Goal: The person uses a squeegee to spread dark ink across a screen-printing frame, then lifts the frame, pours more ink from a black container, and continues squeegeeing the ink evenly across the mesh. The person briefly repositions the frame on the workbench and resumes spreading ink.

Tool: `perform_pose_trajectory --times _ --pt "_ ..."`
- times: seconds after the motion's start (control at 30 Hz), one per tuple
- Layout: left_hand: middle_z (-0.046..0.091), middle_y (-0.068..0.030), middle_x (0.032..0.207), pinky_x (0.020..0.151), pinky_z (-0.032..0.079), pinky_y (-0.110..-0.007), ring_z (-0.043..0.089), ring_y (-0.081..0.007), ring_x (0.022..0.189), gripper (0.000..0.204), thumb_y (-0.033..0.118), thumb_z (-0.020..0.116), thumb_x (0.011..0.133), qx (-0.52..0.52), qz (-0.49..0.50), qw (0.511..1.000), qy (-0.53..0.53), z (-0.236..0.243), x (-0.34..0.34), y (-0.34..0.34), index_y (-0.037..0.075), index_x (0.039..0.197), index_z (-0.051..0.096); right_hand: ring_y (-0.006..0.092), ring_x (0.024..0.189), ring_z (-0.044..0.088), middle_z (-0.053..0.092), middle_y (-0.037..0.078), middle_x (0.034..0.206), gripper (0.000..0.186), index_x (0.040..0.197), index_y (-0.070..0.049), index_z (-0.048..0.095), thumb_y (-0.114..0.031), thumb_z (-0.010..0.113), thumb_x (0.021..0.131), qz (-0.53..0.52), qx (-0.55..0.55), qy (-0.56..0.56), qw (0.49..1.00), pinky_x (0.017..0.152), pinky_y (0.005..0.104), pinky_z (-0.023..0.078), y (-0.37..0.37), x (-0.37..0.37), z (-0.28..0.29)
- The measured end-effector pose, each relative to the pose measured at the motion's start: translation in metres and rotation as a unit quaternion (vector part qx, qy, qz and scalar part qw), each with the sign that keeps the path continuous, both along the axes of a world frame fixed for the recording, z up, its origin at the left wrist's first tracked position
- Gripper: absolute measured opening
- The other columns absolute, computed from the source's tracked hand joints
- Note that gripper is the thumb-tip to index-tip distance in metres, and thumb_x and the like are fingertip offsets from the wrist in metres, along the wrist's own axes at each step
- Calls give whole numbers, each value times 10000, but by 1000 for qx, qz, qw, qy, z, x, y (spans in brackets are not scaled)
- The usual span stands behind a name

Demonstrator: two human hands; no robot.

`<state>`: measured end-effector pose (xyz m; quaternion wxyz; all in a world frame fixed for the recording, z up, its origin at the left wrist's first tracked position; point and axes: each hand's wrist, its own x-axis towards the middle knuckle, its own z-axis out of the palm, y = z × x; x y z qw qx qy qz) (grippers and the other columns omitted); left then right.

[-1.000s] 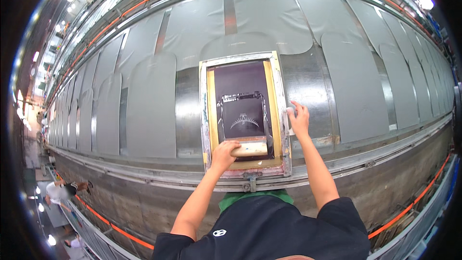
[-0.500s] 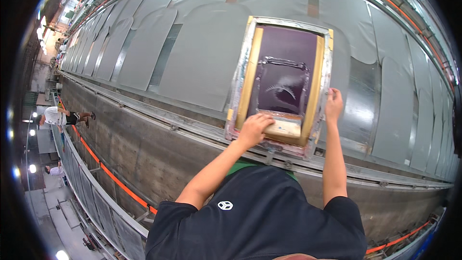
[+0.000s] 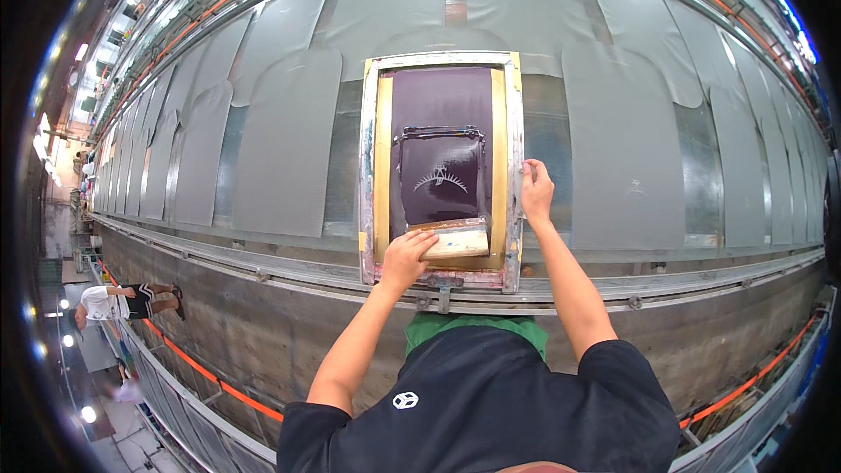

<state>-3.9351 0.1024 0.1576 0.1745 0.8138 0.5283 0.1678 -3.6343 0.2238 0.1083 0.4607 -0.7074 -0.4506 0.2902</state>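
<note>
A screen-printing frame (image 3: 515, 123) with a pale, paint-stained rim lies in front of me. Yellowish strips run down both sides of its dark purple mesh. Inside, a dark inked rectangle holds a pale spiky arc design. Across the near end of the mesh rests a squeegee (image 3: 462, 243) with a wooden handle. The fingers of my left hand (image 3: 406, 260) wrap over the squeegee's left end, and its wrist crosses the frame's near rim. My right hand (image 3: 537, 188) pinches the frame's right rim about halfway up. What lies directly under the frame is hidden.
Grey sheets (image 3: 280, 144) lie along a long table, with shiny metal strips (image 3: 546, 153) between them. A faint pale mark (image 3: 636, 186) shows on the sheet right of the frame. A metal rail (image 3: 666, 293) edges the table. A person (image 3: 131, 300) stands in the aisle far left.
The frame has shifted left along the table and now sits straighter, uncovering the sheet with the pale mark. The squeegee and both hands moved with it. My view has turned somewhat.
</note>
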Motion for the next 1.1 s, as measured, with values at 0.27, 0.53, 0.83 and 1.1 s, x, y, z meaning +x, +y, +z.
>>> perform_pose_trajectory --times 0.27,0.53,0.83,1.1 --pt "697 -32 1258 1012 502 -389 633 -256 1193 584 -48 708 637 0 -13 1000 -8 8 -29 -34 154 1185 721 376 808 694 701 218 858 256 1116 -43 663 -251 573 997 -7 28 -56 998 749 435 516 1 -11 -32" --pt "695 -64 1255 1011 493 -420 636 -284 1179 477 -42 671 730 17 -15 1000 22 -21 -34 38 147 1165 725 345 1165 605 654 190 1229 390 1182 -81 689 -390 644 948 137 -112 -371 912 956 419 480 12 -1 28" --pt "742 -69 1057 873 561 -383 707 -274 990 350 118 734 753 -61 12 998 -1 -3 -15 221 217 1087 770 321 1103 574 632 122 1160 460 1153 -52 693 -161 804 720 362 -11 -317 876 977 406 490 74 -71 39" --pt "732 -46 1141 932 547 -361 684 -236 1082 449 -43 709 680 -13 -30 999 5 -14 -34 83 147 1085 754 323 1124 570 622 107 1171 557 1181 -54 671 -3 793 640 370 -17 -250 895 988 403 492 -62 -84 36"
